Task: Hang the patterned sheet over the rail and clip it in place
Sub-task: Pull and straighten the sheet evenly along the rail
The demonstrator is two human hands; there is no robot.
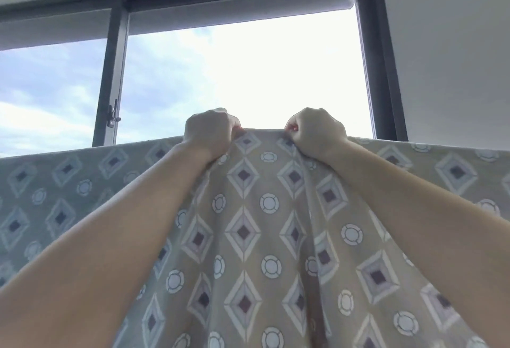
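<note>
The patterned sheet (265, 231), beige-grey with diamonds and rings, fills the lower half of the view and hangs down toward me. Both arms reach up in front of a window. My left hand (209, 133) is closed on the sheet's top edge, left of centre. My right hand (317, 133) grips the same edge a short way to the right, bunching the cloth into folds below. Between the fists the edge is pulled taut. The sheet's top edge runs level to the left and right of my hands. The rail itself is hidden behind the cloth, and no clip is in view.
A dark-framed window (383, 71) lies behind the sheet, with a latch handle (113, 117) on the vertical bar at left. A rolled grey blind (248, 5) spans the top of the window. White wall (455, 57) rises at right.
</note>
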